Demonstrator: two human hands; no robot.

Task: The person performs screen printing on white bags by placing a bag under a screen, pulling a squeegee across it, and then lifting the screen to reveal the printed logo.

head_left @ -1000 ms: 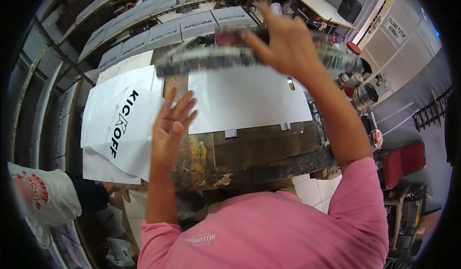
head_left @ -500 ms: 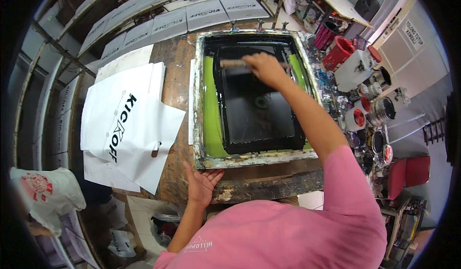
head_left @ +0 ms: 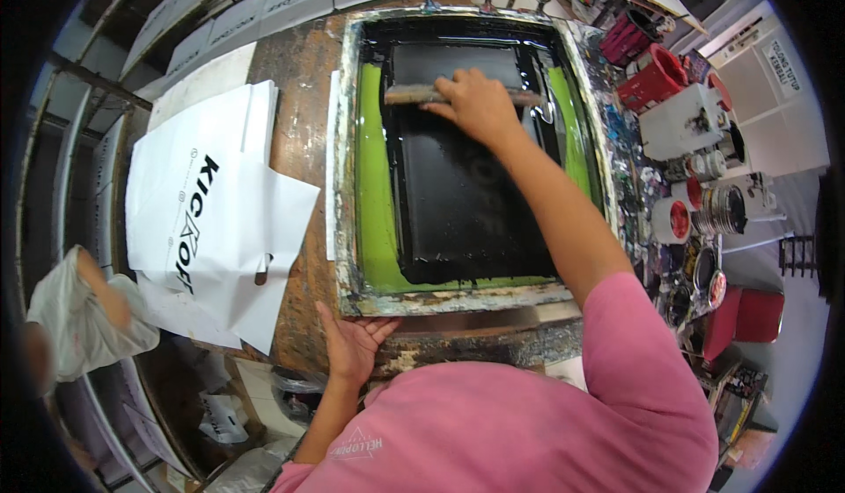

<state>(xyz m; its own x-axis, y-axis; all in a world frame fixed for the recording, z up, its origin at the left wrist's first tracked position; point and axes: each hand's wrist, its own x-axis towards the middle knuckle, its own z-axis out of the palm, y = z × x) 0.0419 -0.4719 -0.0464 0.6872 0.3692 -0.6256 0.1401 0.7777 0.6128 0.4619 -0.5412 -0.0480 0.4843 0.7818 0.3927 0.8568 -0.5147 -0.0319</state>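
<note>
A screen printing frame (head_left: 453, 303) lies on the wooden table, its green mesh largely coated in wet black ink (head_left: 440, 202). My right hand (head_left: 480, 106) grips a wooden-handled squeegee (head_left: 407, 95) that lies crosswise in the far half of the screen. Dark lettering shows faintly through the ink below it. My left hand (head_left: 354, 345) is palm up at the frame's near left corner, fingers stretched under the edge and thumb apart. Left of the frame lies a stack of white printed bags (head_left: 211, 185), the top ones askew, with black lettering and cut-out handles.
Ink cans and tubs, among them a red bucket (head_left: 653, 79) and a white container (head_left: 678, 128), crowd the table's right side. Racks with printed bags (head_left: 295, 2) stand behind and left. Another person in a light shirt (head_left: 84, 317) is at the left. A red chair (head_left: 748, 317) stands right.
My view has shifted, so the frame sits higher in it. My right hand keeps hold of the squeegee near the screen's far end. The other person has turned, an arm now showing.
</note>
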